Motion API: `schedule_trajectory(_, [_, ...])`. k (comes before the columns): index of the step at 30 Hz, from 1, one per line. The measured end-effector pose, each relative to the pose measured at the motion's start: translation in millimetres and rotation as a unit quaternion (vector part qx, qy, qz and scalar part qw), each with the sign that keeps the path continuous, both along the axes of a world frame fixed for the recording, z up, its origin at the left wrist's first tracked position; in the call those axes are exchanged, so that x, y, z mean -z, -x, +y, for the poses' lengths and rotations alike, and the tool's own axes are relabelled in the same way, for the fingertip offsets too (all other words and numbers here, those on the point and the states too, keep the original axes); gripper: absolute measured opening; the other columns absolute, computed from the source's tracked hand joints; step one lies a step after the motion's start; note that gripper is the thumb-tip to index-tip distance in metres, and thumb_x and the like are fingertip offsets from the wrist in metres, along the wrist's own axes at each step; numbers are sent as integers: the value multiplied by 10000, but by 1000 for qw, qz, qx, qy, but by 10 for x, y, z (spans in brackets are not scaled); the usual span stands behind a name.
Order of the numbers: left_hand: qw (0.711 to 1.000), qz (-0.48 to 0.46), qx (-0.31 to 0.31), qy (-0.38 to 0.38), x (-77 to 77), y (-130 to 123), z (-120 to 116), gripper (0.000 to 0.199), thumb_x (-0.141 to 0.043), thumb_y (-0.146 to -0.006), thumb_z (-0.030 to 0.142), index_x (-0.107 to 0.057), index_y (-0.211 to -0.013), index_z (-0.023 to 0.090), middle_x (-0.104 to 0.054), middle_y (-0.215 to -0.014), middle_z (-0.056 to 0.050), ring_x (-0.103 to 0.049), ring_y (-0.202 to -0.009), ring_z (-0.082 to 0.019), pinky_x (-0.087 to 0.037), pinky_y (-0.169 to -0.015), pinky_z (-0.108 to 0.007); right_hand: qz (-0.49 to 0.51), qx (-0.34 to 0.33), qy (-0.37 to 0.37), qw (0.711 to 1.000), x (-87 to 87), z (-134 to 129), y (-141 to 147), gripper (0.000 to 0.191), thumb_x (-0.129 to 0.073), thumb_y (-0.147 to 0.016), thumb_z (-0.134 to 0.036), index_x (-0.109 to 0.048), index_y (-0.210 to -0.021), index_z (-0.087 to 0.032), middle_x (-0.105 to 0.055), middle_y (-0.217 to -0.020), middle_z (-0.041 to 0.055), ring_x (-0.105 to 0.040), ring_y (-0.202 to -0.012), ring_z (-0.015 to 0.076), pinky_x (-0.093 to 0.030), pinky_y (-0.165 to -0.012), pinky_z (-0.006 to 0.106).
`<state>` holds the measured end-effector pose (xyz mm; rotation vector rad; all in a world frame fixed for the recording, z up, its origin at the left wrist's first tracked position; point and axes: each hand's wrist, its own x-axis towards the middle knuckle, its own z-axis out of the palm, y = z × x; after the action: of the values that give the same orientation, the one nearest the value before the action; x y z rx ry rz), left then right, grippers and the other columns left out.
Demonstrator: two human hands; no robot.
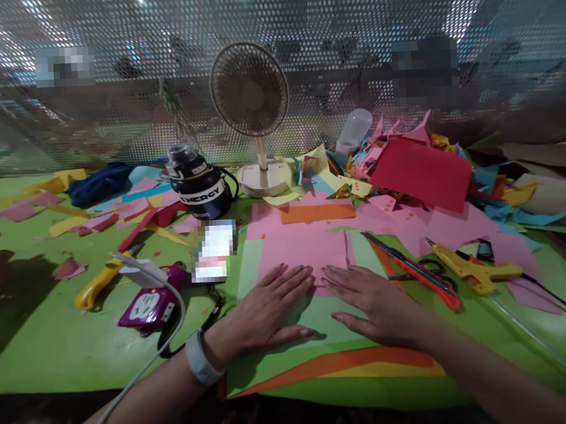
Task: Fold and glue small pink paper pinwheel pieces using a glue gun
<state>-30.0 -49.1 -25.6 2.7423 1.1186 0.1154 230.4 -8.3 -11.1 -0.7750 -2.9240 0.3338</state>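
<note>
Left hand (268, 306): rests flat, palm down, across pink sheet (303, 248) and light green sheet (294, 356); points inward and toward the rear edge of the tabletop (30, 338), thumb spread. Right hand (374, 302): mirrors this pose. Fingertips (307, 271) of both: lie just apart. Grip, both hands: fully opened out, closed on nothing. Pink sheet: lies on light green sheet, centred, toward the front edge. Orange sheet (359, 359) and yellow sheet (388, 370): show along the front edge. Black bottle (212, 210): stands left of centre, toward the rear edge; reads "ENERGY", smaller lettering illegible; lidded, contents hidden. Clear container (355, 126): leans by paper scraps (357, 187) near the rear edge; contents indiscernible.
</note>
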Motion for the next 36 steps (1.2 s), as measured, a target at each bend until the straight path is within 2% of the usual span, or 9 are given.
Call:
schedule_trajectory(13, [1000, -8, -3, 22, 14, 12, 7, 770, -334, -911, 640, -154, -1510, 190, -153, -1578, -100, -123, -1451, -249, -73, -1184, -472, -7, -2, -5, 1000, 41, -1, 3, 551, -495, -911, -480, -553, -1316, -111, -474, -1412, 161, -433, -1327, 289, -346, -1098, 513])
schedule_trajectory(20, [1000, -22, -1, 13, 19, 15, 10, 752, -341, -917, 626, -137, -1512, 215, -160, -1582, -81, -132, -1451, -234, -111, -1185, -438, 2, -2, -6, 1000, 66, -5, -3, 530, -498, -914, -466, -554, -1314, -122, -480, -1412, 159, -432, -1328, 283, -339, -1098, 516])
schedule_trajectory(27, [993, -6, -120, -13, 8, 149, 91, 779, -279, -924, 638, -63, -1520, 184, -214, -1564, -119, -189, -1439, -239, -171, -1165, -439, 0, 0, -10, 1000, 78, -4, 6, 539, -495, -919, -448, -520, -1346, -120, -461, -1420, 164, -444, -1319, 289, -347, -1088, 536])
schedule_trajectory(33, [988, 17, -149, -20, -68, 214, 42, 932, -306, -848, 742, -18, -1520, 165, -163, -1569, -143, -133, -1446, -285, -163, -1155, -487, 0, 5, -2, 1000, 48, -11, 7, 538, -517, -909, -453, -512, -1360, -159, -464, -1425, 145, -440, -1323, 279, -336, -1105, 511])
schedule_trajectory(36, [990, 9, -128, -54, -113, 127, -36, 925, -304, -863, 724, -1, -1518, 145, -112, -1581, -137, -75, -1456, -263, -97, -1176, -456, -18, 1, -12, 1000, 48, -16, 8, 539, -506, -916, -448, -527, -1341, -117, -464, -1418, 165, -436, -1324, 296, -336, -1101, 527])
